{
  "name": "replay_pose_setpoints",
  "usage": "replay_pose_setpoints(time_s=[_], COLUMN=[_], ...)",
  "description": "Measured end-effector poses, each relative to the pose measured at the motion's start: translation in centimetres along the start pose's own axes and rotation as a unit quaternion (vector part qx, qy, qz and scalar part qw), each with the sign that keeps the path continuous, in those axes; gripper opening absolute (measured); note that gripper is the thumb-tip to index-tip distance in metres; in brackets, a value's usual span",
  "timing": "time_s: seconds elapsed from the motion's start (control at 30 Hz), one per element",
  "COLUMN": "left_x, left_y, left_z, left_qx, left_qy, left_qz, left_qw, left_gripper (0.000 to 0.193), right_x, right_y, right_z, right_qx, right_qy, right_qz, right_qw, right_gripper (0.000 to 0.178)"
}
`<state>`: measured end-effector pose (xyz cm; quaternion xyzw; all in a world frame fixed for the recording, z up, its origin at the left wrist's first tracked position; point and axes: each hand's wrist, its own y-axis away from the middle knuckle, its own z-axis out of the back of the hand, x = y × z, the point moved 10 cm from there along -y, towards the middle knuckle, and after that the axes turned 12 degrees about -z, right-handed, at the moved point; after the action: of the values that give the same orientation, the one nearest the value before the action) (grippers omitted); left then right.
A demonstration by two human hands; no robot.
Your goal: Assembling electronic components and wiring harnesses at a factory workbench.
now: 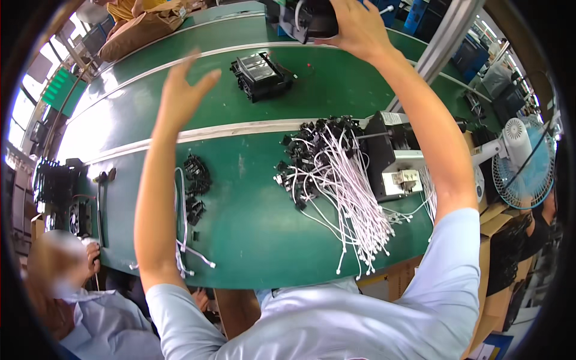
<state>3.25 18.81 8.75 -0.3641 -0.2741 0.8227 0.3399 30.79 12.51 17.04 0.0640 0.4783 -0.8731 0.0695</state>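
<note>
My right hand (pixel 360 29) reaches to the far side of the green bench and grips a black plastic housing (pixel 312 21), partly cut off by the view's upper edge. A white-tipped lead sticks out beside that hand. My left hand (pixel 183 90) hovers over the bench with fingers spread, holding nothing and slightly blurred. Between the hands, a black unit with a ribbed silvery top (pixel 259 71) rests on the green surface, apart from both. Nearer to me lies a large heap of white cables (pixel 354 198) with small black plastic parts (pixel 321 144) at their far ends.
More small black parts (pixel 197 180) and white cables lie beneath my left forearm. A black bench machine (pixel 381 162) and a blue fan (pixel 522 165) stand at right. A co-worker (pixel 108 318) sits at lower left; another in yellow (pixel 123 11) is beyond a brown bag (pixel 141 33).
</note>
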Motion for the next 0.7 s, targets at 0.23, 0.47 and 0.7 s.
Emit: replay_pose_setpoints(time_s=[0.23, 0.47, 0.7], left_x=[14.1, 16.4, 18.1], left_y=[5.5, 2.0, 0.2], left_z=[-16.8, -27.4, -32.3], left_qx=[0.128, 0.144, -0.012], left_qy=[0.046, 0.120, 0.529], left_qz=[0.213, 0.419, 0.433], left_qw=[0.968, 0.889, 0.730], left_gripper=[0.074, 0.113, 0.064], right_x=[-12.6, -14.4, -4.7], right_y=[6.9, 14.2, 10.7], right_z=[-21.3, -26.0, -16.3], right_qx=[0.267, 0.384, 0.525], right_qy=[0.239, 0.298, 0.056], right_qz=[-0.112, -0.092, -0.082], right_qw=[0.927, 0.869, 0.846], right_gripper=[0.089, 0.107, 0.039])
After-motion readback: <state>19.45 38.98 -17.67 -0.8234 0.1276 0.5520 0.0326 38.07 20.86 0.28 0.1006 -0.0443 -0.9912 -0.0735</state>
